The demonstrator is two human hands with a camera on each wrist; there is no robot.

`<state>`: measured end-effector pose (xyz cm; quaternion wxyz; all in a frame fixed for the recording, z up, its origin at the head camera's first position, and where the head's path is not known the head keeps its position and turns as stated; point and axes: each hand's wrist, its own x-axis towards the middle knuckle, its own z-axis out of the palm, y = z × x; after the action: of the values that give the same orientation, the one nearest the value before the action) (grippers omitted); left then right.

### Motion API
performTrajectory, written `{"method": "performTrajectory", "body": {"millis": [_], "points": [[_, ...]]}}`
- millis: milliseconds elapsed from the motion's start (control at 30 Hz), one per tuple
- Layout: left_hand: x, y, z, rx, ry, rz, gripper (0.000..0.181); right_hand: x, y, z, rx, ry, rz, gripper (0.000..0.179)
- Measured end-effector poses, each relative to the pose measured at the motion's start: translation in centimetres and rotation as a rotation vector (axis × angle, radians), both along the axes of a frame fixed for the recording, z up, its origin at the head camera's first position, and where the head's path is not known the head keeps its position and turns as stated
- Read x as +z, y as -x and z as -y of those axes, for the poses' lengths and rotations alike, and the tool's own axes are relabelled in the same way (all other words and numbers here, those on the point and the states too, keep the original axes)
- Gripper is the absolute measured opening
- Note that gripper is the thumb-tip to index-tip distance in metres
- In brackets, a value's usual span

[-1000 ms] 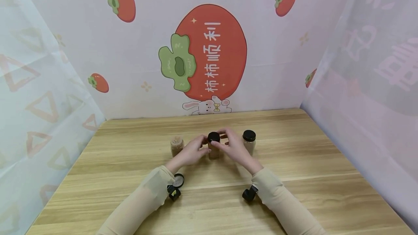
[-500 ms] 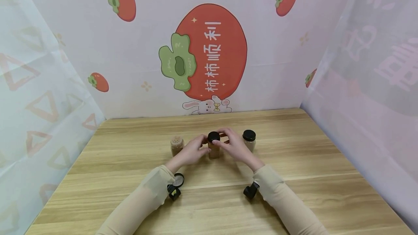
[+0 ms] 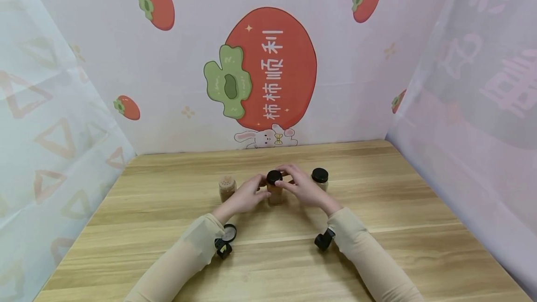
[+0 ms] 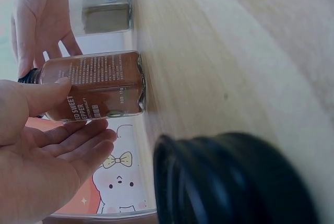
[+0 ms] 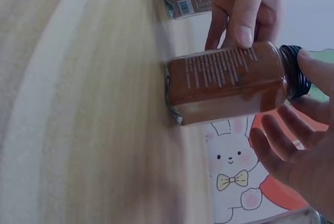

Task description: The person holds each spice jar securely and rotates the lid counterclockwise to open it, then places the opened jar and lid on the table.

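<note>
A clear spice jar (image 3: 275,195) with reddish-brown powder and printed text stands upright on the table between both hands. Its side is held by the left hand (image 3: 250,194), thumb on the near face and fingers behind, as the left wrist view shows. Thumb and index finger of the right hand (image 3: 303,187) pinch the black cap (image 5: 295,71) on top, the other fingers spread loosely. Left of the left hand is a second jar (image 3: 227,189), uncapped, with a perforated shaker top. Behind the right hand stands a third jar (image 3: 320,178), black-capped, holding paler powder.
A loose black lid (image 3: 229,232) lies on the wooden table (image 3: 277,264) by the left sleeve. Small black cameras sit at both wrists. Behind the table rises a cloth backdrop (image 3: 335,106) with printed persimmons, and cloth walls flank both sides.
The right hand has turned slightly at the cap, and its wrist has shifted a little to the right. The left hand and the jar have stayed in place.
</note>
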<state>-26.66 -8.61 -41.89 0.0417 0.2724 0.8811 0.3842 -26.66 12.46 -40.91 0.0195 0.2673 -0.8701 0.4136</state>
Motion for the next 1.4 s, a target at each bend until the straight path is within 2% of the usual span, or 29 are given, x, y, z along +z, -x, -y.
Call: {"method": "performTrajectory", "body": {"millis": [300,533,733,1000,1233,1400], "points": [[-0.1,0.0,0.1,-0.002,0.014,0.003,0.039,0.7,0.3,-0.7,0.069,-0.061,0.016,0.042],[-0.3,0.1,0.1,0.001,0.018,-0.002,0.039,0.7,0.5,-1.0,0.109,-0.041,0.037,0.04],[-0.3,0.2,0.1,0.002,0.015,0.001,0.039,0.6,0.4,-0.9,0.109,-0.011,0.046,0.04],[-0.3,0.1,0.0,0.0,0.018,0.007,0.04,0.3,0.1,-0.7,0.064,-0.012,0.043,0.044],[-0.3,0.0,0.0,0.002,0.005,0.01,0.041,0.2,-0.5,-0.1,-0.05,0.057,0.025,0.045],[-0.3,0.1,0.1,0.001,0.009,0.006,0.042,-0.1,-1.0,0.5,-0.135,0.107,-0.001,0.04]]}}
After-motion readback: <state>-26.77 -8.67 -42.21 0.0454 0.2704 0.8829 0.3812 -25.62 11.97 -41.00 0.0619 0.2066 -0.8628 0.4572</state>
